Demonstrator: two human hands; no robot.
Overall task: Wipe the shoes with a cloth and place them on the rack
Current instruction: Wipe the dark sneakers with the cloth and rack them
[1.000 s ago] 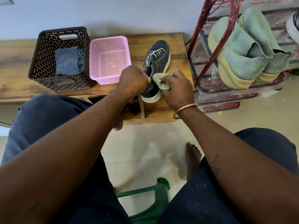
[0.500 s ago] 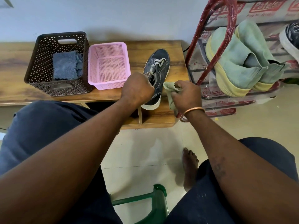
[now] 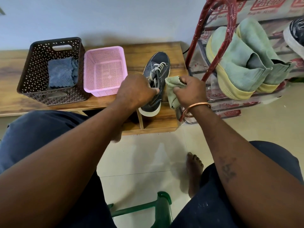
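Observation:
A dark blue sneaker (image 3: 158, 68) with white laces and a white sole lies on the wooden bench (image 3: 174, 51), toe pointing away from me. My left hand (image 3: 134, 91) grips it at the collar near the heel. My right hand (image 3: 190, 91) holds a bunched pale green cloth (image 3: 172, 84) just to the right of the sneaker's side. The red-framed shoe rack (image 3: 218, 43) stands to the right of the bench and carries a pair of green shoes (image 3: 243, 63) with yellow soles. Another dark sneaker (image 3: 296, 35) shows at the frame's right edge.
A brown perforated basket (image 3: 34, 71) holding a blue cloth (image 3: 61, 73) stands at the bench's left, with an empty pink basket (image 3: 105, 69) beside it. A green plastic stool (image 3: 162, 204) is between my knees. My bare foot (image 3: 194, 167) rests on the tiled floor.
My right hand with the cloth has come off the sneaker's heel side and moved right and up beside it. My left hand keeps its hold on the sneaker.

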